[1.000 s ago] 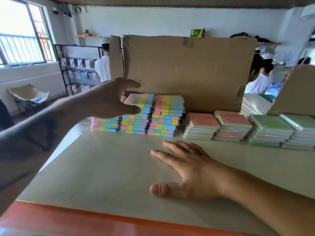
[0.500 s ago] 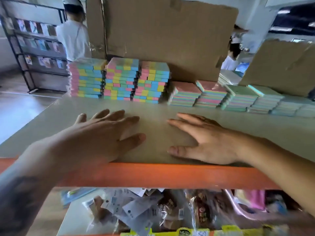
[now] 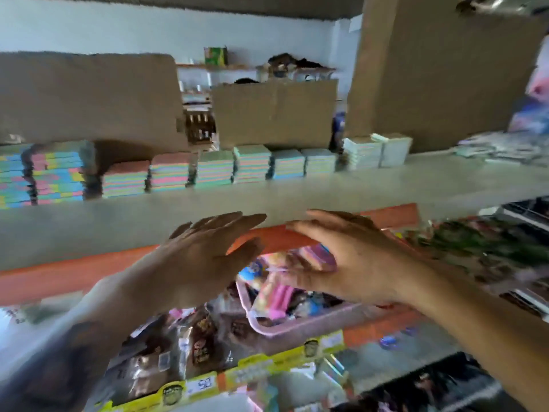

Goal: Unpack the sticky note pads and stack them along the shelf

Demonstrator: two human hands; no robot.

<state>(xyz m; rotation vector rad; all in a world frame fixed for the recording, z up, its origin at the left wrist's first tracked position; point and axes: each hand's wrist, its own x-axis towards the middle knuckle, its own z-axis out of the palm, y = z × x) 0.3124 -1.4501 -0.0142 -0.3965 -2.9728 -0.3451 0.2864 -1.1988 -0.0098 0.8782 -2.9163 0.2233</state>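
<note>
At the shelf's [image 3: 267, 200] front edge, both hands have slid back: left hand [image 3: 205, 260] and right hand [image 3: 350, 260], grip loose, empty. Sticky note pads [image 3: 190, 173] sit stacked at eleven o'clock; more need fetching.

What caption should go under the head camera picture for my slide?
Both hands, left and right, open and empty at the shelf's orange edge, with sticky note pads stacked in a row behind.

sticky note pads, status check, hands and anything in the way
Left hand and right hand open, empty, at the shelf's orange front edge. Sticky note pads stacked along the shelf back. Nothing blocking.
</note>
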